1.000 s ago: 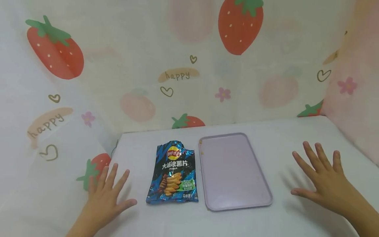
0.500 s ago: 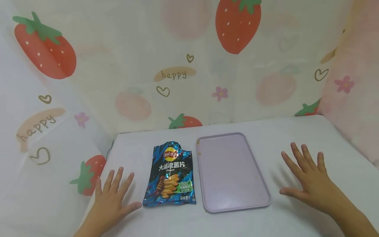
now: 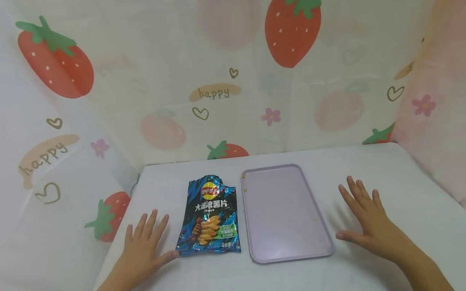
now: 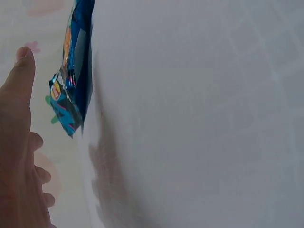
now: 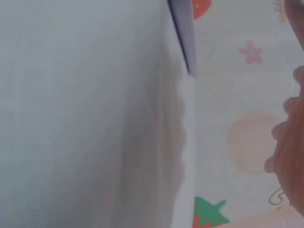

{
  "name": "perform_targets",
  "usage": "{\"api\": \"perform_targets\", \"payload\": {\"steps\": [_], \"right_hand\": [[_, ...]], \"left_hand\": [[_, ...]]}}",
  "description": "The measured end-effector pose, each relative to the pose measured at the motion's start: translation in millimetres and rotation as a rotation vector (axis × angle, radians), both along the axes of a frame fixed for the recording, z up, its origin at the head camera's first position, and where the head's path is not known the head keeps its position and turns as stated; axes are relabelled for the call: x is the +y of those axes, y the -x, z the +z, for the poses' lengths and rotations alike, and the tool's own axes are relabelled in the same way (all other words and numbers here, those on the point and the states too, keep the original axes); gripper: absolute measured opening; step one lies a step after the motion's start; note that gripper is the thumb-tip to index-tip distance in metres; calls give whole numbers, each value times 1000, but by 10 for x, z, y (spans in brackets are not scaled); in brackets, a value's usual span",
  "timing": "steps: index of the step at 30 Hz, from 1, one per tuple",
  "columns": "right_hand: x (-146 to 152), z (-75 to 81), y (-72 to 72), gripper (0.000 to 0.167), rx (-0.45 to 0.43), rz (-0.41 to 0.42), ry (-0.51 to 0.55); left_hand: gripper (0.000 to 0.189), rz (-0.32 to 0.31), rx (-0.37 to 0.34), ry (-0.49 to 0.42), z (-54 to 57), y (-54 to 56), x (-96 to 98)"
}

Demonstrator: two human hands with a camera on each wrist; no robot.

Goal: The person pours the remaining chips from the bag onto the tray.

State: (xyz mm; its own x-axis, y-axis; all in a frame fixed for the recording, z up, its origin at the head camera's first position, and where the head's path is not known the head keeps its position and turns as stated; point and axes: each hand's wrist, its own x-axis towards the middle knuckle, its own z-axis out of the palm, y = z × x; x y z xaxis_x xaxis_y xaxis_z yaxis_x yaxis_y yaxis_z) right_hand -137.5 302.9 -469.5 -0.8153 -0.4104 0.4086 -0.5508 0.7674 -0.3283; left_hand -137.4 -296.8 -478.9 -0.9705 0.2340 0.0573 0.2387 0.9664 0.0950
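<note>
A blue and black Lay's potato chip bag (image 3: 210, 216) lies on the white table, its top edge torn unevenly. Right beside it is a shallow lilac tray (image 3: 287, 214) with a few small yellowish crumbs near its left rim. To the left of the bag, my left hand (image 3: 142, 246) is spread over the table, thumb tip at the bag's lower left corner in the head view. My right hand (image 3: 371, 226) is held to the right of the tray with fingers extended, holding nothing. In the left wrist view the bag (image 4: 71, 71) appears beyond the thumb; the right wrist view shows the tray's edge (image 5: 185, 38).
A white cloth covers the table (image 3: 291, 277). Behind it hangs a pale curtain (image 3: 164, 72) printed with strawberries, hearts and flowers, which continues along the left side. A pinkish curtain (image 3: 442, 133) borders the right.
My left hand has moved right, up to the bag's lower corner. The right hand has come left, closer to the tray. The bag and tray keep their places on the table; the view has shifted slightly.
</note>
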Motion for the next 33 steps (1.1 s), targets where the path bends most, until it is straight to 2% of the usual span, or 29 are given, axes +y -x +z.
{"api": "perform_targets", "payload": {"steps": [4,13,18,23,29,33], "right_hand": [[5,-8,16,116,-19,21,22],[25,-50,26,119,-76,56,98],[28,-85,18,119,-102,60,121],[49,-114,30,119,-102,64,123],[37,-180,36,117,-161,101,175],[20,-261,28,115,-208,132,195]], "left_hand": [[110,19,-19,-28,1,-5,23],[113,27,-42,-75,-94,46,118],[114,27,-48,-107,-60,33,178],[109,18,-42,-180,-39,18,193],[114,67,-121,-267,-35,17,205],[118,106,-186,-307,-82,32,228]]}}
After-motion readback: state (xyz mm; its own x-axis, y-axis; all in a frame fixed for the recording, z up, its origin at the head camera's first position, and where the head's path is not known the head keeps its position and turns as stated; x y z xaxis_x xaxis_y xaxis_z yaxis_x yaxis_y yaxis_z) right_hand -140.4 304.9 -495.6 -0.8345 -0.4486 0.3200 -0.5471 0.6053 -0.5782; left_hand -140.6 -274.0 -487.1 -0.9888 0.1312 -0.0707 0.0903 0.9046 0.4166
